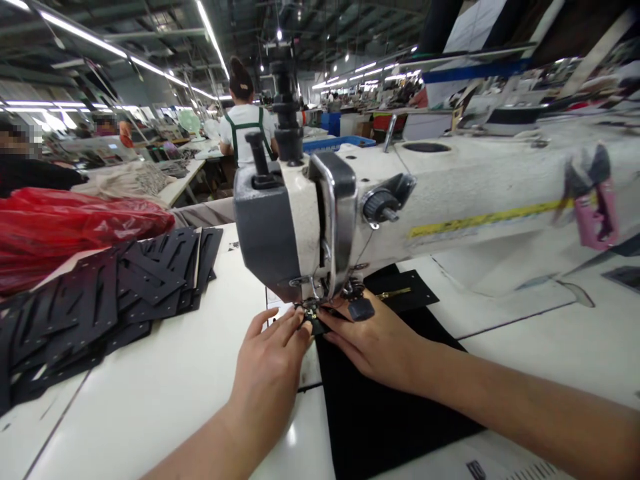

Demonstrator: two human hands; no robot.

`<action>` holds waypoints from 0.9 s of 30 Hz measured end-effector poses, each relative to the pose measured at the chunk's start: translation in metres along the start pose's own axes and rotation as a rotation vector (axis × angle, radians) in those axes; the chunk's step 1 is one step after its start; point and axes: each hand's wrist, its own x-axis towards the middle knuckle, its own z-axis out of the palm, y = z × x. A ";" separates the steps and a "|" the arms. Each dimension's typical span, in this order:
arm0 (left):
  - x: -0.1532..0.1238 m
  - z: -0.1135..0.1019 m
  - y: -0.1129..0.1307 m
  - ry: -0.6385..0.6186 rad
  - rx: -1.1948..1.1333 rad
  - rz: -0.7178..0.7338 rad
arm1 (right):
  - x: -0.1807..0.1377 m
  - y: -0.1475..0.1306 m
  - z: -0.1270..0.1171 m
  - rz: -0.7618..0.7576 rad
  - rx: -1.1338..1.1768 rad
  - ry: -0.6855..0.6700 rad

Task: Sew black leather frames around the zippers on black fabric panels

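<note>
A white and grey sewing machine (320,220) stands on the white table (165,380). A black fabric piece (370,413) lies under its needle area and runs toward me. My left hand (270,370) rests flat with fingers stretched toward the presser foot (313,313), touching the fabric's edge. My right hand (375,343) lies flat on the black fabric just right of the foot, its fingertips pressing the material at the needle.
A stack of several black cut pieces (100,300) lies at the left of the table, with a red plastic bag (65,227) behind it. A person in a white top (245,127) stands farther back among other work tables. A pink clip (595,207) hangs on the machine arm.
</note>
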 end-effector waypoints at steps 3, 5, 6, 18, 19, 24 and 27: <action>0.001 -0.001 0.000 -0.002 -0.001 0.013 | 0.000 0.001 -0.001 0.005 0.005 -0.018; 0.003 -0.002 -0.001 -0.003 -0.010 0.022 | 0.001 0.002 -0.001 0.004 0.003 -0.032; 0.003 -0.002 -0.002 -0.006 -0.015 0.025 | 0.001 0.002 -0.001 0.001 -0.001 -0.035; 0.005 0.003 -0.007 0.010 -0.034 0.022 | 0.002 0.003 0.003 -0.001 0.016 0.044; 0.006 0.003 -0.007 0.011 -0.032 0.022 | 0.002 0.003 0.003 -0.002 0.017 0.050; 0.009 0.002 -0.009 0.013 -0.005 0.017 | 0.005 0.002 0.002 0.007 -0.004 0.047; 0.009 0.003 -0.011 0.009 0.004 0.009 | 0.005 0.001 0.003 0.006 -0.030 0.059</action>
